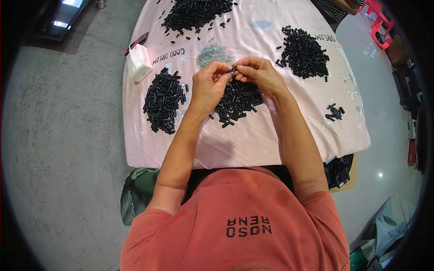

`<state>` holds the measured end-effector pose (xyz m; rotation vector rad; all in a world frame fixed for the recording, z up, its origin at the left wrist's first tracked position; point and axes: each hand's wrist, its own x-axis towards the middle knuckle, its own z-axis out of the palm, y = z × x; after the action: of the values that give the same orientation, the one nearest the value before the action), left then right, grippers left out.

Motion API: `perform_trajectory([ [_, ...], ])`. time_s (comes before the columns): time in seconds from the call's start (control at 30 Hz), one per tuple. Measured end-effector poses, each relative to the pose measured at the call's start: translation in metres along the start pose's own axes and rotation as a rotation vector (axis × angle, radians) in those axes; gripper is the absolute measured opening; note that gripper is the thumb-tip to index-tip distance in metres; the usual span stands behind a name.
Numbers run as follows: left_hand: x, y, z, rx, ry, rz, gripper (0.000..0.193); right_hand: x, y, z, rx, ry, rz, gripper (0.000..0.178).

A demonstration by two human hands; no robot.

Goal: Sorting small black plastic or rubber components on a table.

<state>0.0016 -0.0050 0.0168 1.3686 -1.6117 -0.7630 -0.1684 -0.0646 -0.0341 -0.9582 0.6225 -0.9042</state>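
Note:
Over the middle of the table, my left hand (211, 86) and my right hand (261, 77) meet fingertip to fingertip. Both pinch a small black plastic part (232, 71), mostly covered by the fingers. Right below them lies a heap of small black tube-shaped parts (237, 101). Just beyond my hands is a little pile of clear, shiny small pieces (212, 53), too fine to name. Another heap of black tube-shaped parts (163, 101) lies to the left of my left forearm.
Black parts also form a far heap (194, 16), a right heap (305, 54) and a small cluster (335, 112). A white tissue box (139, 63) and a dark phone (137, 41) sit at the left edge of the pink cloth (253, 147). Another person's arm (346, 5) shows at far right.

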Motion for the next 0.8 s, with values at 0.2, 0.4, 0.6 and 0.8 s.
perform_trajectory([
  [0.2,0.000,-0.007,0.001,-0.175,0.024,-0.061,0.004,0.000,0.001,0.001,-0.013,0.001,0.006,0.017],
  [0.4,-0.002,-0.011,0.002,-0.317,0.022,-0.109,0.004,-0.002,0.000,0.005,-0.039,-0.008,-0.006,0.017],
  [0.6,-0.002,-0.013,0.001,-0.303,0.012,-0.116,0.004,0.000,0.003,0.002,-0.044,-0.026,-0.019,0.017],
  [0.8,-0.005,-0.013,0.000,-0.292,0.011,-0.089,0.005,-0.002,0.003,0.005,-0.101,-0.053,-0.083,0.016],
])
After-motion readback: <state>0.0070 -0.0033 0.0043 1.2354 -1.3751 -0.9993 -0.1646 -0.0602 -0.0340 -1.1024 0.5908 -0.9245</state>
